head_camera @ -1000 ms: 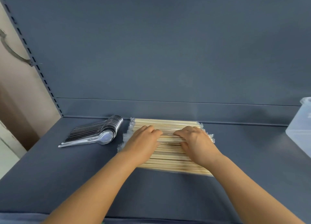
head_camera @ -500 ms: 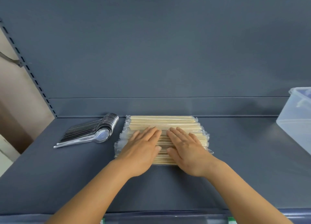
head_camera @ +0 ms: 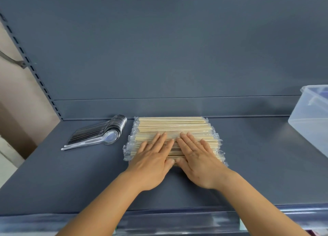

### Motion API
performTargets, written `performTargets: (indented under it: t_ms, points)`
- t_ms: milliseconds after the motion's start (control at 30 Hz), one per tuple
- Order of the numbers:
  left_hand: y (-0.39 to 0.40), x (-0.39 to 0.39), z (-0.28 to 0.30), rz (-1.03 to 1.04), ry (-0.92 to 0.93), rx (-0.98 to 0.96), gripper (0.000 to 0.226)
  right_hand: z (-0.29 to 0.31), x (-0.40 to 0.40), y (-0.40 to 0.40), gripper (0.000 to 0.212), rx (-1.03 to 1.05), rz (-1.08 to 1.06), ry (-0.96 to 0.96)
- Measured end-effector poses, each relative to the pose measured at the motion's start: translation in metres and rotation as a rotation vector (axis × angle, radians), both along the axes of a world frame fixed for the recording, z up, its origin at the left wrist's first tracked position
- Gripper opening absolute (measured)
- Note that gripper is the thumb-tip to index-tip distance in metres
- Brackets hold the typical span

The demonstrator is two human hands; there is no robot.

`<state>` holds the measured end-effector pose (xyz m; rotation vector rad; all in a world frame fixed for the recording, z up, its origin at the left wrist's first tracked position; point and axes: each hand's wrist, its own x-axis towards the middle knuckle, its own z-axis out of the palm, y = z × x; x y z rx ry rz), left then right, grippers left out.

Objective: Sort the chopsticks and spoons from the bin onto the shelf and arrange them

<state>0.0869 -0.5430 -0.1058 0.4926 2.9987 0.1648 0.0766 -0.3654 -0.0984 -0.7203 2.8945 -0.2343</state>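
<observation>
I have both hands pressed flat on the chopsticks (head_camera: 173,132), my left hand (head_camera: 152,157) and right hand (head_camera: 198,157) side by side, palms down, fingers spread and gripping nothing. The wrapped pairs lie in a loose stack mid-shelf (head_camera: 257,164), just right of the fanned spoons (head_camera: 99,134); the clear bin (head_camera: 312,118) sits well apart at the right, and I can't tell whether anything remains inside. These sticks look light and stiff, but the plastic sleeves will likely slide on each other, so I'd square the stack by its long edges and ends, not pinch from above.
</observation>
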Motion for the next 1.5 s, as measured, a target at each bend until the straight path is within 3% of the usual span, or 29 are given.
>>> performTargets:
  t_ms: [167, 300, 433, 733, 1200, 1367, 1500]
  points:
    - [-0.003, -0.001, 0.004, 0.065, 0.047, 0.112, 0.058, 0.002, 0.001, 0.0, 0.059, -0.127, -0.047, 0.062]
    - [-0.018, -0.009, 0.005, 0.313, 0.12, 0.204, 0.062, 0.006, -0.008, 0.009, 0.062, -0.209, -0.258, 0.15]
    - [-0.028, -0.007, 0.002, 0.484, 0.021, 0.3, 0.064, -0.001, -0.017, 0.022, 0.068, -0.269, -0.464, 0.139]
    - [-0.035, -0.011, -0.014, 0.464, 0.034, 0.511, 0.064, -0.006, -0.017, 0.029, 0.045, -0.479, -0.51, 0.029]
    - [-0.035, -0.014, -0.017, 0.454, 0.042, 0.41, 0.069, -0.008, -0.022, 0.032, 0.041, -0.422, -0.498, 0.031]
    - [-0.027, -0.009, -0.001, 0.429, 0.114, 0.196, 0.065, -0.006, -0.02, 0.029, 0.056, -0.24, -0.468, 0.21]
    - [-0.024, -0.004, 0.005, 0.382, 0.159, 0.138, 0.063, -0.005, -0.015, 0.024, 0.059, -0.2, -0.399, 0.284]
